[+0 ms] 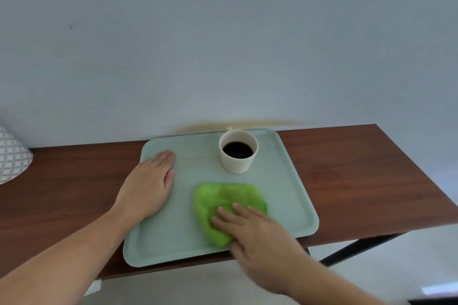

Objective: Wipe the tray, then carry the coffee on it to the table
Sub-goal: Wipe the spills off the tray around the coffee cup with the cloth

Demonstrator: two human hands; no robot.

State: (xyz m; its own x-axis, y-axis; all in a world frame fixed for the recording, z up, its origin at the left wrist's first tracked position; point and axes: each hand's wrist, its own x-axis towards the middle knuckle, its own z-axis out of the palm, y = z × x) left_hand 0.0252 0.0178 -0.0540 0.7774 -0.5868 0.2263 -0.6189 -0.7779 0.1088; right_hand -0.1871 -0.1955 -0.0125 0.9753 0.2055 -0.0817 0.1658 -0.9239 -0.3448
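A pale green tray lies on a dark wooden shelf. A cream cup of black coffee stands upright near the tray's far edge. A bright green cloth lies on the tray's near right part. My right hand presses flat on the cloth's near side, fingers spread. My left hand rests flat, palm down, on the tray's left edge, holding nothing.
The wooden shelf stands against a plain wall and has black legs at the right. A white patterned object sits at the far left. The tray's near edge overhangs the shelf front slightly.
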